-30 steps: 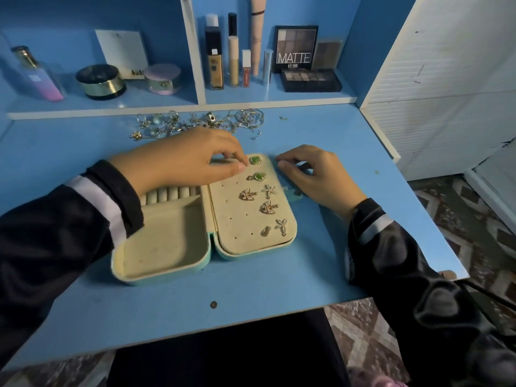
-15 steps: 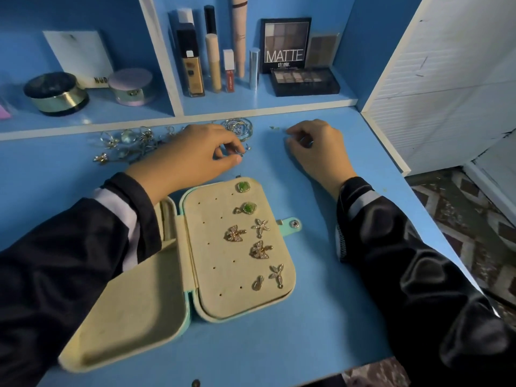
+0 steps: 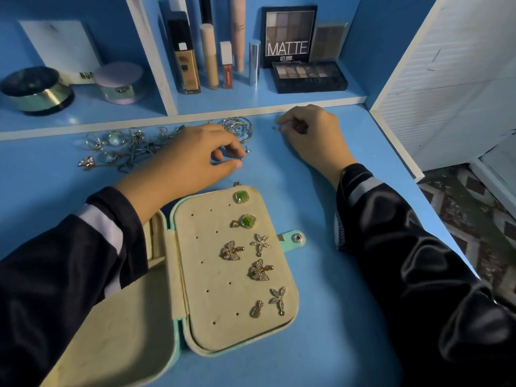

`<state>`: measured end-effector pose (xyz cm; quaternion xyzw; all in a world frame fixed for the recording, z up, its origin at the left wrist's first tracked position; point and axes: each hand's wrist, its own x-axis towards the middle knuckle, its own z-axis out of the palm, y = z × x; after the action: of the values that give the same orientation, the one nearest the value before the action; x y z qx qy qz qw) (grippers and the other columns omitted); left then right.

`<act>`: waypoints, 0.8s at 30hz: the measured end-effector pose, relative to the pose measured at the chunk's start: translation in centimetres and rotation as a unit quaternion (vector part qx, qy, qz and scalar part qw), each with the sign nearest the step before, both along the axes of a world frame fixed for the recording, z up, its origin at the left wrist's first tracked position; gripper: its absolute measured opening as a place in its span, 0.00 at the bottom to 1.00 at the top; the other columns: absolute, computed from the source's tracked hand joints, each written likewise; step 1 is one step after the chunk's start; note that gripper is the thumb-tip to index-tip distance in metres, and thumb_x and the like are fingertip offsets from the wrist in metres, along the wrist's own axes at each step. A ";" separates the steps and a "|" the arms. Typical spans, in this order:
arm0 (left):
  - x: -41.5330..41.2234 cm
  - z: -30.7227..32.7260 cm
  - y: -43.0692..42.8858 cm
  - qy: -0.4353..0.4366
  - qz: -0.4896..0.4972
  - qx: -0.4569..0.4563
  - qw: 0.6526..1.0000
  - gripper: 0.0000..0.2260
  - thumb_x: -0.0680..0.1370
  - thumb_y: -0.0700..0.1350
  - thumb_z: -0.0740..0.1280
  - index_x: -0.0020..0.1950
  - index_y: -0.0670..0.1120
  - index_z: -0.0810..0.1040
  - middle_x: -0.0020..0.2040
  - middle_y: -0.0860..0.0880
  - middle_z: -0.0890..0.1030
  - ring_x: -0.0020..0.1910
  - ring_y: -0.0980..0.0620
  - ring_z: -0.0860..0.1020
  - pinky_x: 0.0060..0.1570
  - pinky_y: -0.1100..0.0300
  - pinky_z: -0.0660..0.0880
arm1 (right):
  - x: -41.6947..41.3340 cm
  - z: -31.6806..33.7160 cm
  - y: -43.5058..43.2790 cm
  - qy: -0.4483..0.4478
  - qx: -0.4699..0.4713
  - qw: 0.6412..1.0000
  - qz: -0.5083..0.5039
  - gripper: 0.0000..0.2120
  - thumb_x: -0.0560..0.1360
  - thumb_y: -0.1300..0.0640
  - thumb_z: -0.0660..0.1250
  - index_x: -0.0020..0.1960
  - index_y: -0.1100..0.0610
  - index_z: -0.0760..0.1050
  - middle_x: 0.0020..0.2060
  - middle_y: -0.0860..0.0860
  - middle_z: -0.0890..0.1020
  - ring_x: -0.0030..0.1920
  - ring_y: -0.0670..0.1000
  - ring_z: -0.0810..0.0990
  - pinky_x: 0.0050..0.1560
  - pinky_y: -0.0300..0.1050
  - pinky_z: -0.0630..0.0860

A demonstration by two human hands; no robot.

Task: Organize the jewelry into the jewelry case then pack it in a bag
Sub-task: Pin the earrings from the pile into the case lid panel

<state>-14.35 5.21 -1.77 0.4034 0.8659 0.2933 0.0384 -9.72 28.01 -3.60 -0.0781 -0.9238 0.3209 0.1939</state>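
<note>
The mint jewelry case (image 3: pixel 290 239) lies open on the blue desk, its beige lining up. Several earrings are pinned to its right panel: two green stones (image 3: pixel 241 196), butterflies (image 3: pixel 231 250) and flowers. Loose silver jewelry (image 3: pixel 122 148) lies in a pile at the back left, with hoops (image 3: pixel 237 126) beside it. My left hand (image 3: pixel 192 157) is beyond the case, thumb and forefinger pinching a tiny stud at the pile's right end. My right hand (image 3: pixel 312 135) is further right with curled fingers, its fingertips pinching a small earring (image 3: pixel 275 128) on the desk. No bag is in view.
A shelf behind the desk (image 3: pixel 321 208) holds makeup bottles (image 3: pixel 187 60), an eyeshadow palette (image 3: pixel 310 76) and two round jars (image 3: pixel 36 90). A white louvred panel (image 3: pixel 446 79) stands at the right. The desk's right edge drops to patterned floor.
Both hands left the case and reached back towards the shelf edge, the left to the loose pile, the right to a small earring. The view moved closer over the case.
</note>
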 end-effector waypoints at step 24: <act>-0.1 0.0 -0.2 -0.015 0.016 0.005 1.000 0.02 0.78 0.44 0.70 0.46 0.51 0.80 0.43 0.59 0.76 0.37 0.64 0.72 0.37 0.77 0.65 | -0.1 0.5 0.1 -0.051 -0.049 0.998 0.003 0.05 0.76 0.63 0.65 0.44 0.54 0.75 0.35 0.43 0.74 0.35 0.40 0.69 0.35 0.25 0.65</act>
<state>-14.41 5.03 -1.82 0.3853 0.8702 0.3039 0.0447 -9.78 28.14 -3.11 -0.1007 -0.9160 0.3616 0.1417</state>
